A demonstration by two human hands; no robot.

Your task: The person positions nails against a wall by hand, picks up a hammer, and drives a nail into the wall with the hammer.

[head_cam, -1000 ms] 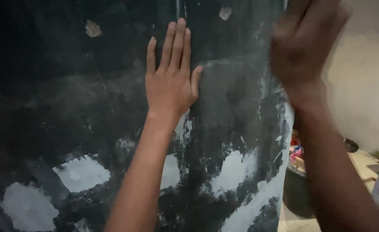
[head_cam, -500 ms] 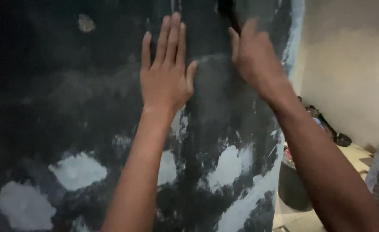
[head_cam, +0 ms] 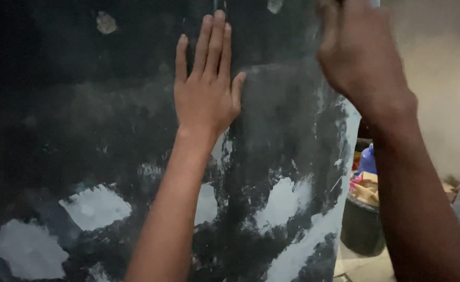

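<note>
Two hands were on one big dark panel (head_cam: 110, 130), a black-coated upright sheet with pale, scraped-looking patches low down. Left hand (head_cam: 207, 89) lay flat against it, fingers spread and pointing up, palm pressed on; it sat as it had half a second before. Right hand (head_cam: 360, 52) had shifted since then, up and outward to the panel's right edge, blurred, its back to the camera; whether its grip closed on the edge could not be told. Panel stood directly under both palms. Beyond the edge, a black bucket (head_cam: 360, 224) of scraps on the floor.
</note>
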